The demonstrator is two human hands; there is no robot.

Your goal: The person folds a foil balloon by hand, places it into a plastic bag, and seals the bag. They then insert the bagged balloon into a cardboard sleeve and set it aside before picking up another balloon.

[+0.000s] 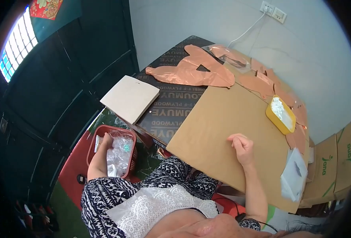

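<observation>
My left hand (107, 140) reaches down into a red plastic basket (132, 139) at the lower left, among crumpled clear plastic bags (120, 155); its fingers are too small and partly hidden to read. My right hand (242, 146) rests on the brown cardboard sheet (219, 127) on the table, its fingers curled closed; what they hold, if anything, is hidden. To its upper right stands a yellow tub (281, 115) with white contents. A large copper-coloured foil shape (195, 71) lies at the table's back.
A thick cream-coloured block (132, 97) sits at the table's left corner. More copper pieces (262, 81) lie along the wall side. Clear plastic sleeves (292, 178) are at the right edge, beside cardboard boxes (328, 170). A white cable (248, 27) runs from the wall socket.
</observation>
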